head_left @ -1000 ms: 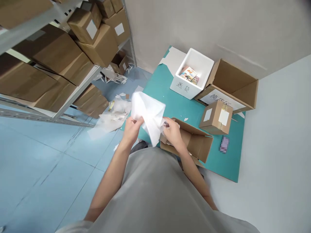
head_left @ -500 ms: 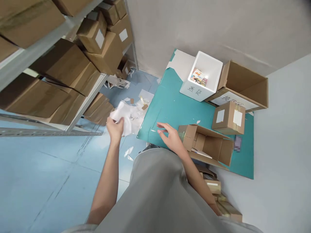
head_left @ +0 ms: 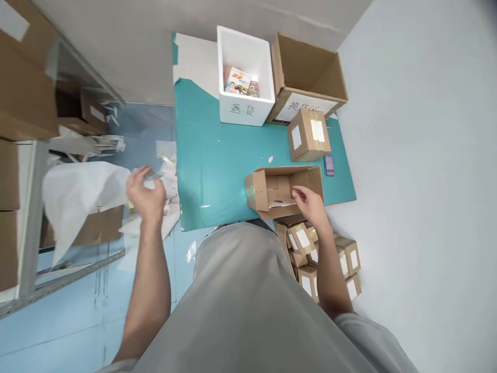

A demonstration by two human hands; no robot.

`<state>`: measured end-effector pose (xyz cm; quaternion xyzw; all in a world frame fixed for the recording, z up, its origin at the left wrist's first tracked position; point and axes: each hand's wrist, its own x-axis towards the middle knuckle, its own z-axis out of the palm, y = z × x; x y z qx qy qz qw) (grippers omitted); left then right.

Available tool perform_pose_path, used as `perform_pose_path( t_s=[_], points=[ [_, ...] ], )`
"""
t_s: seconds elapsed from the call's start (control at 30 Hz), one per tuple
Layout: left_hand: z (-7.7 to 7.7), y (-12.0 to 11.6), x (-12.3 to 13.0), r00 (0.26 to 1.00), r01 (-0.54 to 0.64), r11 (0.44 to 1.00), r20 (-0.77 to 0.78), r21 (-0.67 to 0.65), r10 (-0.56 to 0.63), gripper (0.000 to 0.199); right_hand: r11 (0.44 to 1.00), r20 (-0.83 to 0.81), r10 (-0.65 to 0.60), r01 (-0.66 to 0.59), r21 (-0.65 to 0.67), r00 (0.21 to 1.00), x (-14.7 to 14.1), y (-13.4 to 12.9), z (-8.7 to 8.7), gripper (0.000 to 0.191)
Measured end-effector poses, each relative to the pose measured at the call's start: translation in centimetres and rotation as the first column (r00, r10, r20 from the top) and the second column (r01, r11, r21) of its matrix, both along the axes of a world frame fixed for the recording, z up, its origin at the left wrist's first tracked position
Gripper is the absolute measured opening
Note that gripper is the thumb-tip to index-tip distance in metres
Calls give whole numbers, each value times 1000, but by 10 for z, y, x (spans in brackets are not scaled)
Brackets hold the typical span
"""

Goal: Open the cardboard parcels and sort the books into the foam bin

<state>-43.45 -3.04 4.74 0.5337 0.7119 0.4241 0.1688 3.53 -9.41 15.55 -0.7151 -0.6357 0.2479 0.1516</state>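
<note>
My left hand (head_left: 146, 194) is beside the table's left edge, thumb and fingers apart. A thin white sheet (head_left: 79, 186) spreads in the air just left of it, its edge close behind the fingers; it appears free of the hand. My right hand (head_left: 311, 205) hangs over the near right part of an open cardboard box (head_left: 255, 191), fingers loosely bent and apart, apparently holding nothing. Inside that box lies a flat whitish item (head_left: 280, 203), left of the fingertips. The box rests at the near edge of the green-topped table (head_left: 209, 155).
A white foam box (head_left: 246, 111) holding colourful packs stands at the back, beside a larger open carton (head_left: 277, 77). In front sit a closed labelled box (head_left: 306, 142) and a small purple item (head_left: 329, 165). Shelving (head_left: 31, 217) stands left; several small boxes (head_left: 306, 241) are stacked below right.
The view has turned right. My left hand has released the white sheet, which now spreads out leftward. My right hand has moved from the table's near edge to over the open box.
</note>
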Motion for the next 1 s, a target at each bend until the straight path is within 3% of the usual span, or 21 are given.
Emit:
perform_pose_path(
  t_s=[0.03,0.13,0.2,0.23,0.33,0.4,0.43,0.5,0.6,0.7,0.8,0.9,1.0],
  points=[
    [7,0,32,1000,-9,998,7,54,8,24,998,90,33,-29,-55,995,12,0,-4,36],
    [37,-10,134,966,244,967,73,75,-249,14,953,264,213,-140,-269,941,35,6,-15,41],
    [56,-19,195,900,417,907,115,61,-421,11,901,288,331,-211,-379,898,43,15,-24,45],
    [62,-23,222,844,517,855,137,53,-519,12,877,286,381,-244,-415,879,46,20,-29,47],
    [62,-30,279,596,802,594,154,-67,-788,22,795,243,523,-364,-485,817,49,37,-46,47],
    [53,-32,300,504,852,475,103,-222,-857,31,722,208,620,-446,-529,757,50,49,-58,45],
    [48,-33,306,494,839,458,60,-293,-867,34,680,194,668,-483,-552,718,51,55,-64,44],
    [40,-36,310,519,786,493,-35,-373,-854,36,597,176,757,-554,-581,630,54,65,-73,43],
    [35,-44,304,603,706,601,-125,-375,-788,35,485,162,859,-669,-564,486,59,77,-83,44],
    [31,-52,297,697,617,694,-152,-370,-701,34,390,169,919,-749,-536,357,62,85,-93,38],
    [25,-60,294,765,538,748,-147,-388,-627,33,310,149,950,-771,-556,274,62,88,-101,32],
    [21,-66,299,795,497,768,-144,-404,-590,33,277,137,960,-761,-586,244,60,86,-106,31],
    [17,-70,306,796,486,769,-153,-416,-586,34,321,169,946,-744,-586,275,58,83,-106,30]
  ],
)
